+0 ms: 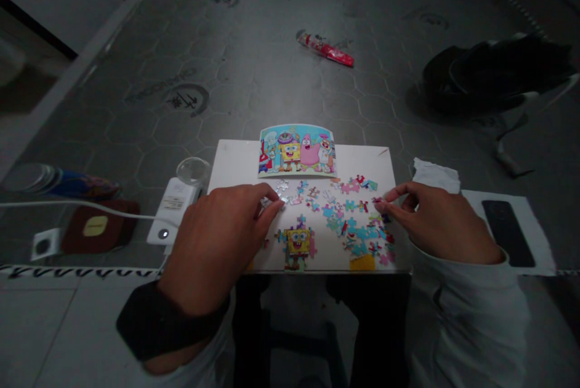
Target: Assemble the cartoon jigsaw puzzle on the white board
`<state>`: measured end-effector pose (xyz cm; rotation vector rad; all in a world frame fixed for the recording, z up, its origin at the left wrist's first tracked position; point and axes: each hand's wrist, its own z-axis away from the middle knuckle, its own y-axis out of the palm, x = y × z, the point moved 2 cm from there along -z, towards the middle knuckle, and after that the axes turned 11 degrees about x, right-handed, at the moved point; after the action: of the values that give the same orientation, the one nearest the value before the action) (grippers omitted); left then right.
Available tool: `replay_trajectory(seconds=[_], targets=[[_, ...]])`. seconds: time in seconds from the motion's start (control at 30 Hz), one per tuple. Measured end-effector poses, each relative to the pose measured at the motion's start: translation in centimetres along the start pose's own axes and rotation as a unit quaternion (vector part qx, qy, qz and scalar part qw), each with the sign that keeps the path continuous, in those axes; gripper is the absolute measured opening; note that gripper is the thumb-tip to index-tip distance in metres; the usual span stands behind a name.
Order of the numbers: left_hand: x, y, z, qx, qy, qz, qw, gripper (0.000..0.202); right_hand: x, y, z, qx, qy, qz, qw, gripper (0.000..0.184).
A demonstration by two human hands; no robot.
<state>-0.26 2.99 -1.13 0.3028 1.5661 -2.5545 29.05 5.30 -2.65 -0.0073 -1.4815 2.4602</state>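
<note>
A white board point(235, 161) lies on the grey table with a cartoon reference picture point(296, 150) propped at its back edge. Loose jigsaw pieces point(348, 206) are scattered over the board, and a small joined yellow cluster point(298, 243) sits near the front. My left hand point(217, 243) rests curled on the board, fingertips pinched on a pale piece point(278, 196). My right hand point(437, 222) pinches a small reddish piece point(377, 200) at the pile's right edge.
A white charger block point(174, 210) with cable and a round clear lid point(193, 169) sit left of the board. A blue can point(67, 182) and brown case point(97, 231) lie farther left. A black phone point(507, 232), crumpled tissue point(435, 175), black bag point(493, 74) and red wrapper point(326, 49) are also on the table.
</note>
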Motion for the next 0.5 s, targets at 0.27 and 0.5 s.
replay_trajectory(seconds=[0.27,0.5], targets=[[0.01,-0.20,0.25,0.008,-0.004,0.010,1.000,0.016,-0.35,0.20,-0.20,-0.002,0.022,0.011,1.000,0.040],[-0.14,-0.27,0.30,0.003,-0.003,0.015,1.000,0.015,-0.98,0.84,-0.73,0.005,0.011,0.024,1.000,0.044]])
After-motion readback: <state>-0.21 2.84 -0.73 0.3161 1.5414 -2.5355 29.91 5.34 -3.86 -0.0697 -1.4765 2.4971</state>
